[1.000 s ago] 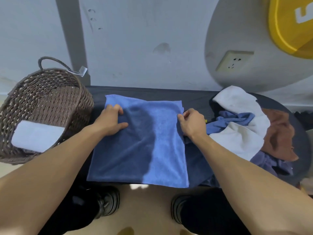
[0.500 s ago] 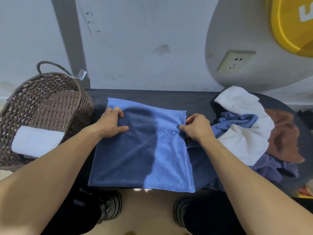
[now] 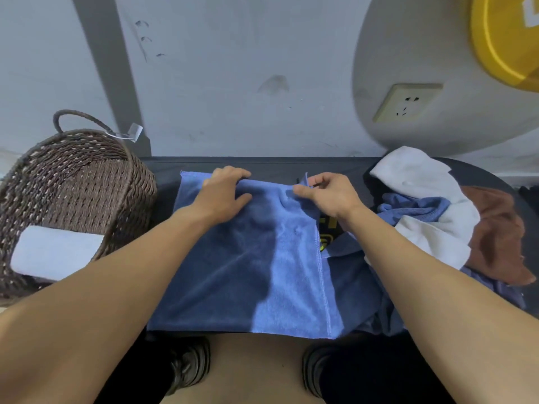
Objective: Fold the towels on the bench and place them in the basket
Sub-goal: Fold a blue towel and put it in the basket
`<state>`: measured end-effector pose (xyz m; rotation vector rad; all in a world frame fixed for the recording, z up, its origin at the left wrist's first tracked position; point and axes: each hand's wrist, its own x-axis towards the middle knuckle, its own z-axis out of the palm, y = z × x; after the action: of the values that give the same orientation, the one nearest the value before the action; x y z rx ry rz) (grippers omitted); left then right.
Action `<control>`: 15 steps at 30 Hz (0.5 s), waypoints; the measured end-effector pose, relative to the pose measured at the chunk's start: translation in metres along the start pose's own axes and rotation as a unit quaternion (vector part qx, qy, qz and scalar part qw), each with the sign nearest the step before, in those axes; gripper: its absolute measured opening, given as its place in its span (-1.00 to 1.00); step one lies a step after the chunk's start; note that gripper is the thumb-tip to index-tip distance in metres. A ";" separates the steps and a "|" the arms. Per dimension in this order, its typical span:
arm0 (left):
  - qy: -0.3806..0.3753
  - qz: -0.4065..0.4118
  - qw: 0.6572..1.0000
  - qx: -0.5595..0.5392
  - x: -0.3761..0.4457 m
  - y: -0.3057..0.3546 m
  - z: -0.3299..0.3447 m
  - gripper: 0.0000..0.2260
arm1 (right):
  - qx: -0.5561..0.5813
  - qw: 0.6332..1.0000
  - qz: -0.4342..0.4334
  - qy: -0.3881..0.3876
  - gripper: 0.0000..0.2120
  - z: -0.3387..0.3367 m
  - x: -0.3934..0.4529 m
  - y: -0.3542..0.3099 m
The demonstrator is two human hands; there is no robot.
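Note:
A blue towel (image 3: 262, 263) lies spread on the dark bench (image 3: 262, 164), its near edge hanging over the front. My left hand (image 3: 224, 193) holds the towel's far edge with its fingers curled over it. My right hand (image 3: 326, 196) pinches the far right corner, which stands lifted off the bench. A brown woven basket (image 3: 87, 182) stands at the left end of the bench with one folded white towel (image 3: 55, 252) inside. A heap of unfolded towels (image 3: 431, 217), white, blue and brown, lies at the right.
A grey wall rises directly behind the bench. A large round grey object with a wall socket (image 3: 405, 103) and a yellow part (image 3: 507, 39) overhangs the right end. My two dark shoes (image 3: 189, 365) stand on the floor below the bench's front edge.
Both hands have moved from the towel's side edges up to its far edge. The right hand has lifted the far right corner.

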<state>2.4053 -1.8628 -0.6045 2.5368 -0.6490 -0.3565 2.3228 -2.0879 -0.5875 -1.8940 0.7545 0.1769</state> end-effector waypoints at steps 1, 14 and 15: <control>0.013 -0.008 1.000 0.008 0.001 -0.003 0.003 -0.66 | -0.010 1.000 -0.015 0.012 -0.81 0.000 0.004 0.002; 0.013 -0.007 0.998 0.053 0.014 -0.003 0.001 -0.67 | -0.155 0.966 -0.177 0.104 -0.94 -0.005 -0.002 -0.004; 0.018 -0.012 0.999 0.047 0.013 -0.003 0.002 -0.67 | -0.130 0.968 -0.200 0.080 -0.92 -0.006 -0.007 -0.003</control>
<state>2.4172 -1.8677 -0.6091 2.6350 -0.6371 -0.2944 2.3177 -2.0889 -0.5791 -2.2896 0.4542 -0.1410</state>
